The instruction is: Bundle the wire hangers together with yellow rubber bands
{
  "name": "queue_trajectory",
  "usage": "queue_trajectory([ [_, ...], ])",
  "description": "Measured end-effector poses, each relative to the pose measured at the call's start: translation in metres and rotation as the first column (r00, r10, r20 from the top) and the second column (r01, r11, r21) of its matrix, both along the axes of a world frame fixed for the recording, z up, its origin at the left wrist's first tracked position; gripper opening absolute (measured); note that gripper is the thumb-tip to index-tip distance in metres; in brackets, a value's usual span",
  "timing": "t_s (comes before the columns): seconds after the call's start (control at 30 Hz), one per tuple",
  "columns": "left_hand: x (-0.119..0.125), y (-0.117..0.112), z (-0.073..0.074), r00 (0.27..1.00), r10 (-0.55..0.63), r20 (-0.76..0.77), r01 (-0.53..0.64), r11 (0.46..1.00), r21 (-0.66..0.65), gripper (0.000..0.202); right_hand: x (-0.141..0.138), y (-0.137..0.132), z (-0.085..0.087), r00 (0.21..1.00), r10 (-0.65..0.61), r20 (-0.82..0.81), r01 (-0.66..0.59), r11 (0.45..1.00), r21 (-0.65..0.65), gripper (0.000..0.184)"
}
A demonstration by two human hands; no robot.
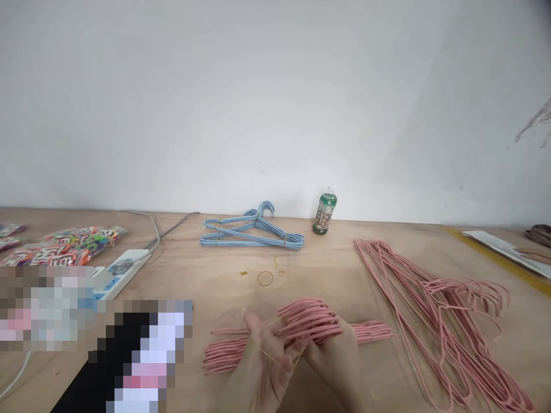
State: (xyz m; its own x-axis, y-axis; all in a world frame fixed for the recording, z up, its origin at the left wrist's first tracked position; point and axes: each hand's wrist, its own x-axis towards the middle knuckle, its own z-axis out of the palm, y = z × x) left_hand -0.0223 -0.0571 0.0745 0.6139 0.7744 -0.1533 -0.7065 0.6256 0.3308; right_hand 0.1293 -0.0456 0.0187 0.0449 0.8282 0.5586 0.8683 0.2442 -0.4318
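Note:
A bundle of pink clothes hangers point(309, 319) lies across the table in front of me, its hooks gathered and pointing up. My right hand point(336, 358) is closed around the bundle near the base of the hooks. On the bundle's left side, my left hand point(269, 358) is turned partly palm up, with a thin yellowish rubber band point(269, 357) stretched across its fingers. The band reaches toward the right hand; where its far end goes is hidden. Beyond the hands lie a loose rubber band point(265, 279) and a few small yellow pieces.
More pink hangers point(434, 315) lie in a loose pile at the right. Tied blue hangers point(253, 229) and a green bottle point(325, 211) stand near the wall. At left are a power strip point(129, 264), cables, bagged colourful items point(64, 246) and a blurred-out object.

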Motion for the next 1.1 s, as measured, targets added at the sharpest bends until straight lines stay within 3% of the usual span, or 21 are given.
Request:
queue_trajectory([
  [0.2,-0.001,0.010,0.017,0.978,0.001,-0.208,-0.011,0.999,-0.048,0.047,0.001,0.000,-0.004,1.000,0.007,0.005,-0.007,1.000,-0.015,0.021],
  [0.33,-0.001,0.015,0.023,0.985,-0.034,-0.170,0.022,0.997,-0.073,0.046,0.002,0.001,0.000,1.000,0.030,0.009,-0.030,1.000,-0.004,0.025],
  [0.5,0.002,0.013,0.021,0.984,0.070,-0.163,-0.108,0.965,-0.240,0.038,0.008,0.002,-0.007,0.992,0.109,0.062,-0.110,0.994,0.008,0.021],
  [0.67,0.003,0.013,0.018,0.983,0.041,-0.179,-0.083,0.969,-0.234,0.039,0.013,0.003,-0.014,0.987,0.122,0.104,-0.127,0.991,0.037,0.020],
  [0.73,0.002,0.016,0.018,0.976,0.037,-0.213,-0.082,0.976,-0.204,0.039,0.012,0.002,-0.013,0.989,0.126,0.084,-0.127,0.992,0.015,0.021],
  [0.9,-0.001,0.021,0.025,0.941,-0.090,-0.327,0.114,0.992,0.058,0.046,0.010,0.000,-0.008,0.992,0.107,0.061,-0.107,0.994,-0.003,0.021],
  [1.1,0.003,0.019,0.048,0.844,-0.016,-0.536,0.151,0.966,0.210,0.043,0.005,-0.001,-0.002,0.996,0.077,0.045,-0.076,0.997,-0.031,0.020],
])
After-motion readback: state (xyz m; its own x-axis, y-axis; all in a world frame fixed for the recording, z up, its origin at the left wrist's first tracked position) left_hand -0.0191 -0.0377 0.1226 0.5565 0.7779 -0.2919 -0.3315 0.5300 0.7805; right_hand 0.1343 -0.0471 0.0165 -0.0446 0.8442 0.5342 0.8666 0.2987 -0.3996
